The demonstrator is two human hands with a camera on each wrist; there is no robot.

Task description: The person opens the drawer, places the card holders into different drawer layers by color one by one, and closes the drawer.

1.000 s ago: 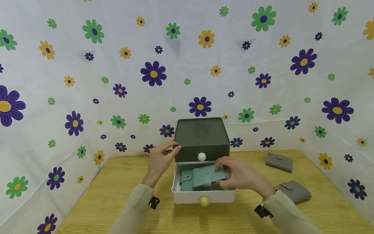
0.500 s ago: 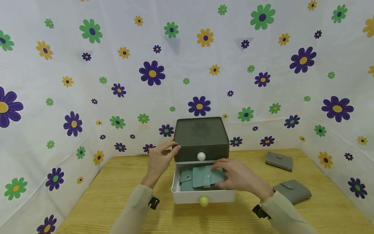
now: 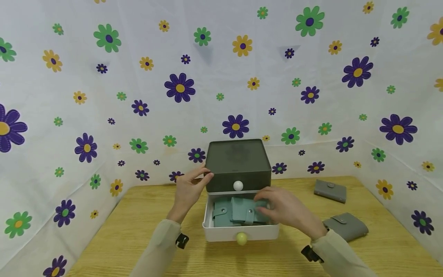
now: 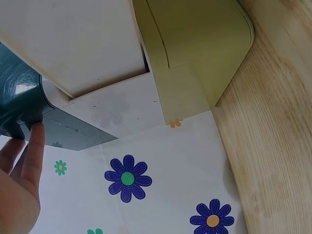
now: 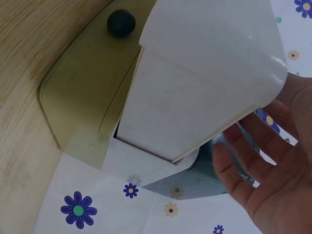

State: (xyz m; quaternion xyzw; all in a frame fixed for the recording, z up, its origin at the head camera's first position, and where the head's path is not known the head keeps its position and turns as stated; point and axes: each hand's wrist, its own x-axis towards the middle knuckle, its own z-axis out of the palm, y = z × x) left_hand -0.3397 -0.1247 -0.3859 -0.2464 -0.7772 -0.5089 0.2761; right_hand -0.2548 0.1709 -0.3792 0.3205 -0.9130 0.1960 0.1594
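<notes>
head view: open white drawer [image 3: 207,215] holds two teal wallets [image 3: 238,211].

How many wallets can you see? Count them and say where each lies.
4: two teal wallets in the open white drawer, two grey wallets on the table's right side. Others may lie hidden beneath.

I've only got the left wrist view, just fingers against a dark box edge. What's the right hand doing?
Observer: The right hand lies open on a teal wallet in the pulled-out white drawer.
Operator: Anything else in there?
Observer: A second teal wallet, partly under the first.
Operator: Any wallets outside?
Observer: A far grey wallet and a near grey wallet lie on the table, right of the box.
</notes>
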